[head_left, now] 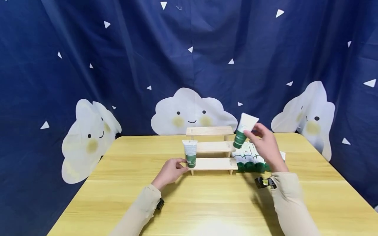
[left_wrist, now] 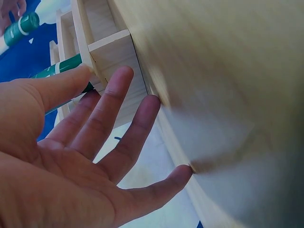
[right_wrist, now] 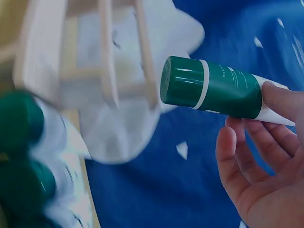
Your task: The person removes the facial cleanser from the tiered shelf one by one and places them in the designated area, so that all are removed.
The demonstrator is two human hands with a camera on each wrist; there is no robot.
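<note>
A white-and-green squeeze tube (head_left: 190,154) stands cap down at the left end of the bottom step of a wooden three-step display stand (head_left: 214,163). My left hand (head_left: 171,172) is at its base, thumb and index finger at the green cap (left_wrist: 73,61) while the other fingers spread apart. Raised above the right side of the stand, my right hand (head_left: 265,144) pinches a second tube (head_left: 245,129) by its white end, its green cap slanting down and left. In the right wrist view this tube (right_wrist: 223,88) lies between thumb and fingers.
Several more tubes (head_left: 249,159) lie side by side right of the stand, caps toward me, under my right hand. The stand's upper steps (head_left: 209,131) rise toward the back of the wooden table (head_left: 206,200). A blue curtain (head_left: 133,65) with clouds hangs behind.
</note>
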